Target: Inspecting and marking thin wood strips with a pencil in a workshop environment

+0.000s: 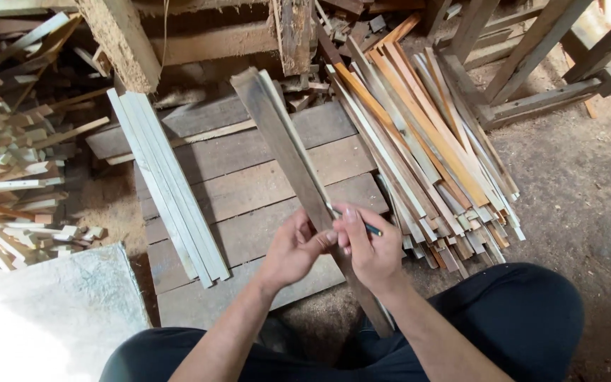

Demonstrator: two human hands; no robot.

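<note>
A long grey wooden slat (281, 138), with a paler strip lying under it, runs from the far middle down toward my knees. My left hand (293, 251) grips the slat's left edge near its lower part. My right hand (370, 247) holds a dark pencil (370, 228), its tip resting on the slat beside my left fingers. Both hands touch each other over the slat. My knees in dark trousers (521, 311) frame the bottom of the view.
A bundle of pale slats (167, 184) lies to the left on flat planks (249, 187). A large heap of thin wood strips (433, 148) fans out on the right. Offcuts (15, 155) pile at far left, a grey slab (51, 318) at lower left, timber frames (532, 71) at upper right.
</note>
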